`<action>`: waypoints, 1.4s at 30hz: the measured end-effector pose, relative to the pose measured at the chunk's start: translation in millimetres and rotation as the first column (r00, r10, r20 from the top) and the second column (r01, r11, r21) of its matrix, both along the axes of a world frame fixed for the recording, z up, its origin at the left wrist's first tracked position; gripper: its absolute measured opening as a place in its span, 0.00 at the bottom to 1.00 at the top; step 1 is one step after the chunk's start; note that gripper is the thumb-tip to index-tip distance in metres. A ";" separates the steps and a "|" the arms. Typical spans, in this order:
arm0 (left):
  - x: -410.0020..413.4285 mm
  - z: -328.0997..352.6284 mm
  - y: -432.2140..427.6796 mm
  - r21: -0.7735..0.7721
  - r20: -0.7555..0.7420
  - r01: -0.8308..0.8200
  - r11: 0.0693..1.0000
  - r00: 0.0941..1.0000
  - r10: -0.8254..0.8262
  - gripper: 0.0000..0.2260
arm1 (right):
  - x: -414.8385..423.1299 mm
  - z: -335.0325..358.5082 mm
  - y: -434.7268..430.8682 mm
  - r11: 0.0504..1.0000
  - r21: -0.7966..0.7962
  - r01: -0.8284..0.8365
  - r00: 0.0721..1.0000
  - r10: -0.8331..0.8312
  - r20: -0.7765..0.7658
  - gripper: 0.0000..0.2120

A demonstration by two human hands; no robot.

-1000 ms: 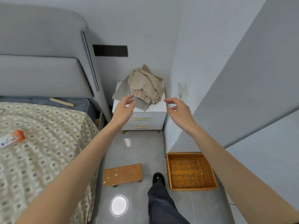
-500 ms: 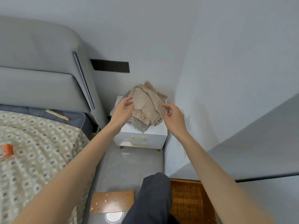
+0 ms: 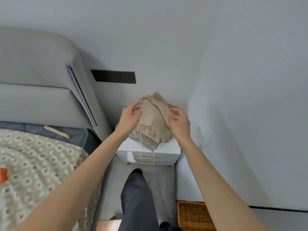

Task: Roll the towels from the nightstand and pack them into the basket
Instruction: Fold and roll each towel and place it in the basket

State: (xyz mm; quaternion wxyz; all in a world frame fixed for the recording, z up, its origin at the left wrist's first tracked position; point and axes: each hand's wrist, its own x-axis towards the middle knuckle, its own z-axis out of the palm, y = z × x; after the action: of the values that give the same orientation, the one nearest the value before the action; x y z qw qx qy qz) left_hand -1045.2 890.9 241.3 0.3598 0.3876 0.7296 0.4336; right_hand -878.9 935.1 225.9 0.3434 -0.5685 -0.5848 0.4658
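Note:
A pile of beige waffle towels [image 3: 152, 120] lies on the white nightstand [image 3: 168, 150] in the corner, with a grey towel [image 3: 148, 143] underneath hanging toward the front edge. My left hand [image 3: 130, 116] is at the pile's left side, its curved fingers just reaching the top towel's edge. At the right side, my right hand [image 3: 179, 121] pinches the top towel's edge between thumb and fingers. A corner of the wicker basket [image 3: 191, 215] shows on the floor at the lower right.
The bed [image 3: 41, 164] with its grey headboard [image 3: 41, 77] fills the left; a small orange object [image 3: 3, 175] lies on it. Walls close in behind and to the right of the nightstand. My leg [image 3: 138, 197] and a wooden stool [image 3: 108, 225] stand in the narrow aisle.
I have stepped closer to the nightstand. Both hands have come in onto the sides of the towel pile, and the right hand has taken hold of the top towel's edge.

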 end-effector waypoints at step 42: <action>-99.4 -400.5 301.8 0.485 -0.385 0.223 0.846 0.923 -0.023 0.10 | -117.3 -376.1 270.9 0.859 0.511 0.019 0.841 -0.290 0.457 0.13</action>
State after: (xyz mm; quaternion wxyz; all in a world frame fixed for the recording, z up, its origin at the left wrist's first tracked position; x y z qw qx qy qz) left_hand -1144.6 1192.7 -159.2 0.1275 0.5904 0.6121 0.5104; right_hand -996.2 1206.0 -150.2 0.3424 -0.6143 -0.7035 0.1022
